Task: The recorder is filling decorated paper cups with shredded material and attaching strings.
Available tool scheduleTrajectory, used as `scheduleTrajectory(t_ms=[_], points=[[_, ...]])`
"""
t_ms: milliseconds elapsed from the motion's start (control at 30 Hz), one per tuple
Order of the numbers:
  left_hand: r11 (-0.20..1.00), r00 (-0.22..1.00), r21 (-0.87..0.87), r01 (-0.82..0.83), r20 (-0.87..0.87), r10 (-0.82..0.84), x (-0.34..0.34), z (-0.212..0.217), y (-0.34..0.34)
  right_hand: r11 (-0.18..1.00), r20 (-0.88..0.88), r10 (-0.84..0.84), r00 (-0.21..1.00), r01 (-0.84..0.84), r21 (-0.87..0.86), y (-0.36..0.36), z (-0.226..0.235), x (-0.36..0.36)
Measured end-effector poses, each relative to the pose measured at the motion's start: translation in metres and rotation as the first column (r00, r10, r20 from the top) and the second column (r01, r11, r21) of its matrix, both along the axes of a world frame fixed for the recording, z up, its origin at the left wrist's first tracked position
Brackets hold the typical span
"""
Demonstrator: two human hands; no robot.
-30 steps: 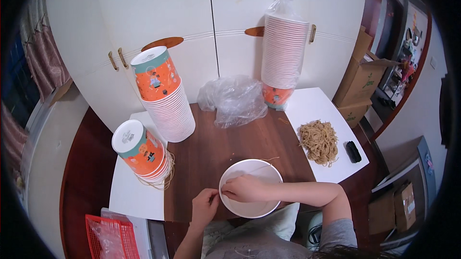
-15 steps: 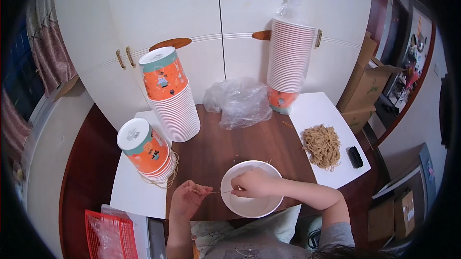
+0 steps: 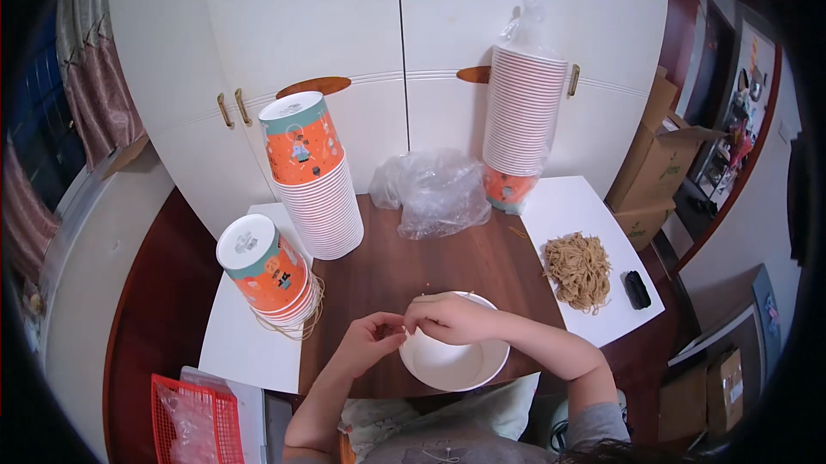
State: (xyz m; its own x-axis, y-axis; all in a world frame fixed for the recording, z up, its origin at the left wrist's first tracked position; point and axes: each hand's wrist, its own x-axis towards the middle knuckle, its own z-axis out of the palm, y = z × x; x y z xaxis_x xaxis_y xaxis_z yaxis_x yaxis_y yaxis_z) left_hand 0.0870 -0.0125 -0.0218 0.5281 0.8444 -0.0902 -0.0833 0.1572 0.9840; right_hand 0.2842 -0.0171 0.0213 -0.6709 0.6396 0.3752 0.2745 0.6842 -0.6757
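Note:
A white paper bucket point(image 3: 456, 368) stands mouth up at the table's near edge, its inside facing me. My left hand point(image 3: 376, 342) is at the bucket's left rim, thumb and fingers pinched together. From the right, my right hand point(image 3: 453, 319) reaches across the mouth, its fingertips closed at the same spot on the left rim and almost meeting the left ones. The thin tan cord seen between them earlier is mostly hidden in the fingers. At the right, a heap of tan cord loops point(image 3: 577, 272) lies on the white table leaf.
Nested orange buckets stand upside down at the left, a short stack point(image 3: 269, 270) with cords around its rims and a taller one point(image 3: 311, 176). A bagged stack point(image 3: 523, 120) stands behind, near a crumpled plastic bag point(image 3: 443, 193). A black object point(image 3: 637, 289) lies beside the cord heap.
The cord was stretched between my hands over the bucket. Now my left hand has moved up and right to the rim, and my right hand has shifted up, so their fingertips are together.

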Motion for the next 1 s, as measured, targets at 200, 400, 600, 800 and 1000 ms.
scheduleTrajectory(t_ms=[200,400,600,800,1000], points=[[0.994,0.984,0.058,0.095,-0.154,-0.085,-0.005,-0.004,0.002,0.987,0.188,-0.152,0.970,0.138,0.086,0.000,-0.009,0.000],[0.991,0.994,0.081,0.109,-0.014,-0.108,-0.007,-0.011,0.004,0.973,0.194,-0.190,0.962,0.158,0.168,-0.004,-0.025,-0.007],[0.991,0.994,0.075,0.112,-0.007,-0.112,-0.014,-0.015,0.009,0.936,0.188,-0.337,0.922,0.307,0.175,-0.014,-0.015,-0.009],[0.996,0.984,-0.073,0.061,0.170,-0.047,-0.018,-0.024,0.014,0.905,0.216,-0.344,0.914,0.262,0.334,-0.034,-0.006,-0.028],[0.992,0.997,0.120,0.044,-0.071,-0.035,-0.023,-0.009,0.012,0.951,0.246,-0.276,0.929,0.227,0.208,-0.026,-0.012,-0.028]])
